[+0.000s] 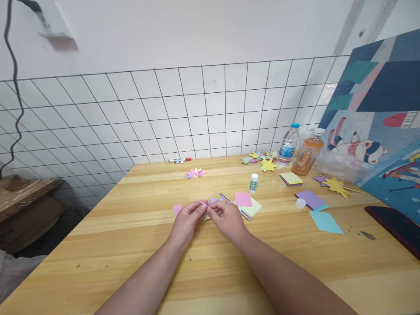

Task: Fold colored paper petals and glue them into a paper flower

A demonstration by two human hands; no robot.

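Between the fingertips of my left hand (185,221) and my right hand (228,221) is a small piece of pink paper (203,204), pinched by both. Its exact shape is mostly hidden by my fingers. A pink paper square (177,209) lies beside my left hand. Behind my fingers, a purple folded paper piece (215,199) partly shows on the table. By my right hand, a slim metallic tool (245,214), perhaps a cutter, lies partly under a pink square (243,199) and a pale yellow-green sheet (253,207). A glue stick (253,183) stands upright beyond them.
Several folded paper stars (267,165) lie at the back right, near a water bottle (288,146) and an orange drink bottle (307,153). A multicoloured star (195,173) and markers (180,160) lie at the back. On the right are a paper stack (291,179), a blue sheet (326,222) and a white cap (300,203).
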